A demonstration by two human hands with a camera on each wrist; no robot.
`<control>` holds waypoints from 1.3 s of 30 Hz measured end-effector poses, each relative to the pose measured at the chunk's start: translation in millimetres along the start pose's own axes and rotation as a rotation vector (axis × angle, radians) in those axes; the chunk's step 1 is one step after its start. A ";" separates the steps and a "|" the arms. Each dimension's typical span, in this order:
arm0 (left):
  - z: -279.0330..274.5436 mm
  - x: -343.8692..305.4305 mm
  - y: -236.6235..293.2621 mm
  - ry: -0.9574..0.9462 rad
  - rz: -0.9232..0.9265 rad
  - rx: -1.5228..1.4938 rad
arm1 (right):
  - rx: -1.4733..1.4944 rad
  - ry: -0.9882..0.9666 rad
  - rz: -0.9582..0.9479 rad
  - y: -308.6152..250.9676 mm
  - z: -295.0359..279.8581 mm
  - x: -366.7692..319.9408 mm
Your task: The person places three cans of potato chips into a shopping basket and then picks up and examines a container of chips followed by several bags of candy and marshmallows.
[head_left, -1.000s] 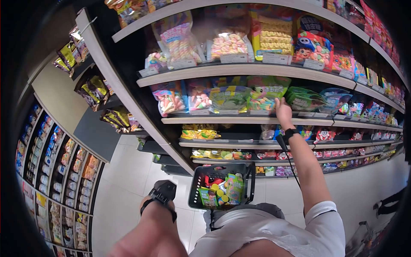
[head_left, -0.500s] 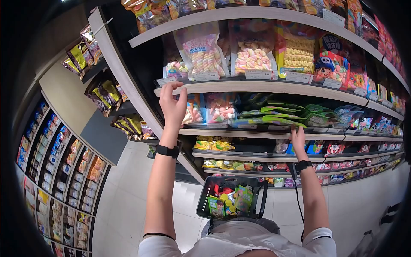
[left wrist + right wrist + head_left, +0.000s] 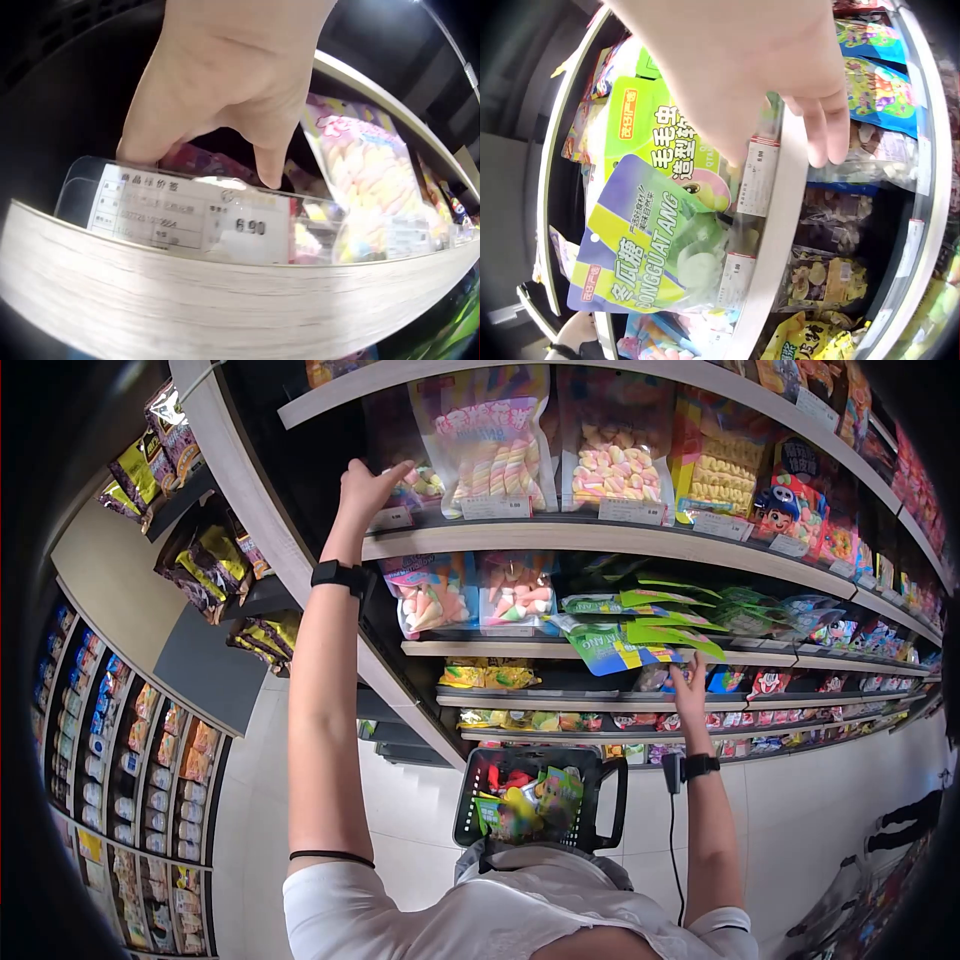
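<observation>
On the upper shelf, my left hand (image 3: pixel 368 492) reaches in at the left end, beside a bag of twisted marshmallows (image 3: pixel 490 445). In the left wrist view, thumb and fingers are spread behind a price tag (image 3: pixel 187 214), over a partly hidden candy bag. My right hand (image 3: pixel 688 688) is at the front edge of the shelf below, fingers apart. The right wrist view puts its thumb right at a green gummy candy bag (image 3: pixel 641 112), its fingers outside the shelf lip. A green and purple winter melon candy bag (image 3: pixel 649 255) leans forward next to it.
A black shopping basket (image 3: pixel 610 800) with several candy packs stands low in front of the body. Marshmallow bags (image 3: pixel 425 600) sit left of the tilted green bags. Snack bags (image 3: pixel 205 560) hang on a side rack at left. A cable (image 3: pixel 673 850) trails from the right wrist.
My left hand rose from low by the body to the upper shelf's left end. The green candy bags, upright one second ago, now tip forward over the shelf edge. My right hand moved slightly lower.
</observation>
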State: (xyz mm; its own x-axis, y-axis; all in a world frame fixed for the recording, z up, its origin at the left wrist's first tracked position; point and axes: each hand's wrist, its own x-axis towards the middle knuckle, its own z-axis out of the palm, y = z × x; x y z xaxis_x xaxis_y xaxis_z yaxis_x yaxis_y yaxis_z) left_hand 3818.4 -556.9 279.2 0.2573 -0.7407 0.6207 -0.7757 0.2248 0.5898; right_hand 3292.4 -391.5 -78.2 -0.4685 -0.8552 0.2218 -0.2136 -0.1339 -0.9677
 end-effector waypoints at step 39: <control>-43.2 -337.3 -21.3 -0.410 -0.293 -1.186 | 0.538 -0.701 0.215 -217.4 167.3 -212.5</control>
State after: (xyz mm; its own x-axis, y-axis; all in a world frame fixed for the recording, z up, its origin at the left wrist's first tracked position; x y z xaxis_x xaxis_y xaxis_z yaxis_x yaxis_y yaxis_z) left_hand 3773.0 -284.5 79.6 -0.0291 -0.9497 0.3118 0.3174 0.2870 0.9038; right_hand 3581.9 -264.5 64.9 0.2146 -0.9737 0.0763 0.3297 -0.0014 -0.9441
